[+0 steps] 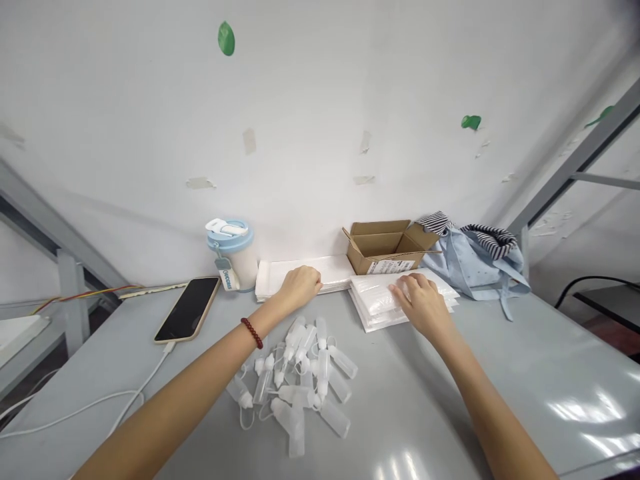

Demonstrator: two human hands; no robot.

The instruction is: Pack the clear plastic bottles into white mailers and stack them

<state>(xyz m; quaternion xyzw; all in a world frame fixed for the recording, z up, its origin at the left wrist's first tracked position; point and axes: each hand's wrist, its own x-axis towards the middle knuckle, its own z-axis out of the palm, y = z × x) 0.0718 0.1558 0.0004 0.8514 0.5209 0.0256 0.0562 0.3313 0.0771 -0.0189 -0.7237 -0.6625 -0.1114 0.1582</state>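
Observation:
My left hand (300,287) is curled closed, knuckles up, over the front edge of a long flat stack of white sheets or sleeves (275,275) against the wall. What its fingers hold, if anything, is hidden. My right hand (424,300) rests open, palm down, on a pile of white, glossy plastic packets (373,303), thumb and fingers apart. Between my forearms lies a loose heap of small translucent squeeze bottles (300,380) with white caps on strap loops, jumbled in several directions on the grey table.
A blue-lidded cup (235,260) and a charging phone (189,310) stand and lie at the left. An open cardboard box (390,250) sits behind the packets. Beside it is a light blue cloth bag (467,260). The white cable (135,400) crosses the table (380,413).

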